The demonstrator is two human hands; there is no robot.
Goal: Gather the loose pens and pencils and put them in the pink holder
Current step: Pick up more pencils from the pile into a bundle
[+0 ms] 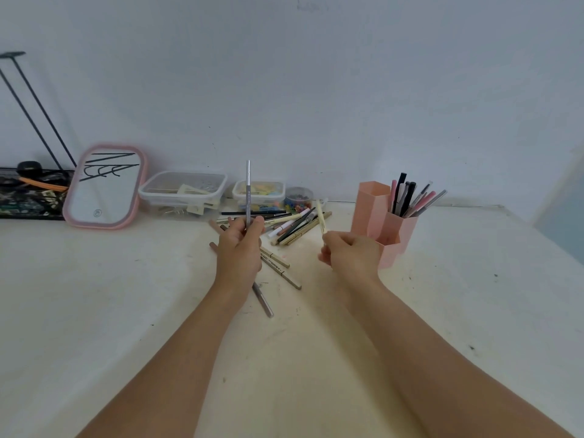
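The white tabletop (442, 311) carries the pink holder (384, 222) at right, already part-filled; the loose pile of pens and pencils (292, 226) lies between both hands; the left hand (241, 248) pinches a silver pen (248, 191) upright; the right hand (350, 251) grips a cream pencil (320, 214) beside the holder; a hurried drop could knock the light holder over, or the pencil could catch on the crowded pens and fall out.

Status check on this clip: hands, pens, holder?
Left hand holds grey pen upright. Right hand pinches cream pen. Pink holder part filled; loose pile remains. Nothing blocking.
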